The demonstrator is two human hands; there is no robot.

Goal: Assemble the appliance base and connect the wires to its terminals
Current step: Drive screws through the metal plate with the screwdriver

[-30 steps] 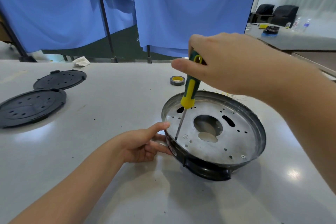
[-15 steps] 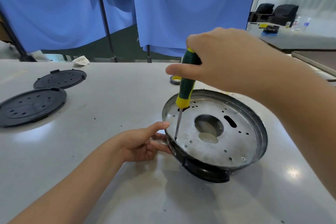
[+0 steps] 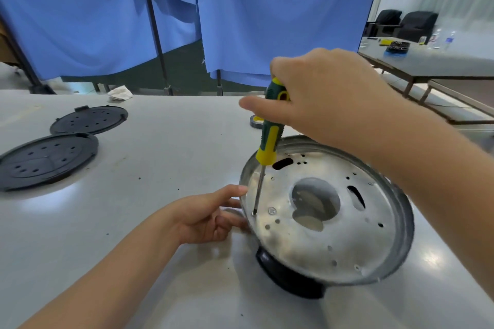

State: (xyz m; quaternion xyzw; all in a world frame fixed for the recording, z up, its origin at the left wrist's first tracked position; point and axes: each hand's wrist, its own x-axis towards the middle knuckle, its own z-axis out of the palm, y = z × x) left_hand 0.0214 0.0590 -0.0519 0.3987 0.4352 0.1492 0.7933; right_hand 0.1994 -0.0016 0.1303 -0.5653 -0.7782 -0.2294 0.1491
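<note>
Black covers: two round black plastic perforated discs (image 3: 48, 160) lie flat at the far left of the grey bench (image 3: 160, 168), one behind the other and well apart from the work; I think they are put aside until the base is ready to be closed.
White rag: a crumpled white cloth (image 3: 119, 93) lies at the back edge of the bench, not in use.
Left hand: the left hand (image 3: 205, 216) rests on the bench, its fingers curled against the outer left rim of the base with the thumb on top of the edge; this grip seems to stop the base from turning or sliding.
Tape: a small roll of tape with a yellow core (image 3: 256, 121) stands just behind the screwdriver, partly hidden.
Screwdriver: the green and yellow handled screwdriver (image 3: 270, 141) stands nearly upright, leaning a little, and its tip sits at a hole near the left edge of the plate, probably on a screw; I cannot see the screw head clearly.
Right hand: the right hand (image 3: 320, 93) clenches the top of the handle from above, which allows pressing down while turning.
Appliance base: the round silver metal base with black underside (image 3: 334, 235) sits tilted on the bench, at right of centre.
Wires: none visible, so that step is likely not yet done.
</note>
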